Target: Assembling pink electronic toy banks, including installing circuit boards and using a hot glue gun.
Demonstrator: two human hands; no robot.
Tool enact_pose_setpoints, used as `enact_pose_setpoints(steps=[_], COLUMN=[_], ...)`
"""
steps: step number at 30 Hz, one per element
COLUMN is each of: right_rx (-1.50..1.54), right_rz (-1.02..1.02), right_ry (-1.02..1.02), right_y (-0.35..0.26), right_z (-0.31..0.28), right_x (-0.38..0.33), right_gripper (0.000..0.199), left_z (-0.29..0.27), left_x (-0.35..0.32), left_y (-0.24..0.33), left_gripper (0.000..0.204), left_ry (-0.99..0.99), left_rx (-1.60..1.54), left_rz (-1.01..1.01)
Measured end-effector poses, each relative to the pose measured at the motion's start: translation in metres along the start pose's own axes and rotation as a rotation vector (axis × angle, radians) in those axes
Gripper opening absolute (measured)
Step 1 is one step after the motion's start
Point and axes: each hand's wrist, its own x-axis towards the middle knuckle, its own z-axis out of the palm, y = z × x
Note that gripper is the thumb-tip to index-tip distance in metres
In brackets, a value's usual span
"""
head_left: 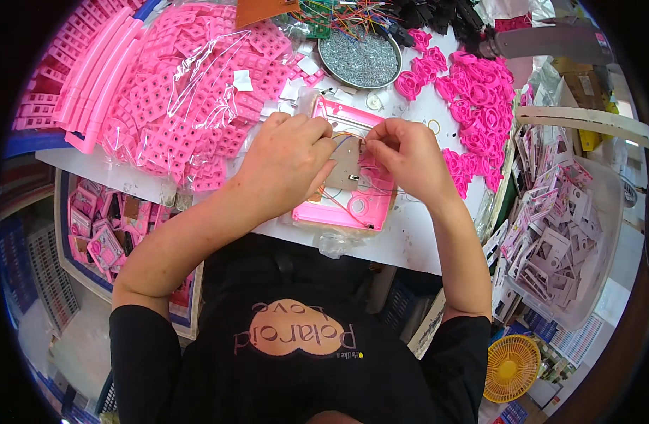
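While both hands are held over it, one pink casing [331,212] is laid open on the white table [418,244], directly before the torso, with one grey-brown circuit board [344,166] set in it or over it. Left hand [289,159]: fingers curled inward at the board's left side; whether anything is gripped cannot be told. Right hand [409,155]: thumb and forefinger brought together near the board's right side; a wire may be pinched, though the contact is hidden. Risks, as judged: thin coloured wires [349,134] could be torn from their joints if pulled too hard, or trapped beneath the board if left slack; the board could be tipped by uneven pressure. Counted: hands, two; casing, one; board, one; metal dish [370,85], one, filled with small metal pieces [360,60] past counting; yellow basket [511,367], one; clear bag of pink parts [190,92], one. Wires and heaped pink rings [480,120] are overlapped and cannot be counted.
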Motion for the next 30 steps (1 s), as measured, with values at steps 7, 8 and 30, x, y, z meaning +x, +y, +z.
enact_pose_setpoints(steps=[7, 8, 30], right_rx=[0.243, 0.277, 0.054], right_rz=[0.358, 0.366, 0.205], right_ry=[-0.225, -0.210, 0.071], right_y=[-0.007, -0.004, -0.002], right_z=[-0.005, -0.003, 0.017], right_x=[0.006, 0.004, -0.007], right_gripper=[0.010, 0.010, 0.014], left_z=[0.002, 0.002, 0.016], left_x=[0.000, 0.000, 0.017], left_y=[-0.001, -0.002, -0.003], left_gripper=[0.024, 0.024, 0.041], left_ry=[0.011, 0.008, -0.136], left_rx=[-0.013, -0.021, 0.309], left_rz=[-0.005, -0.006, 0.126])
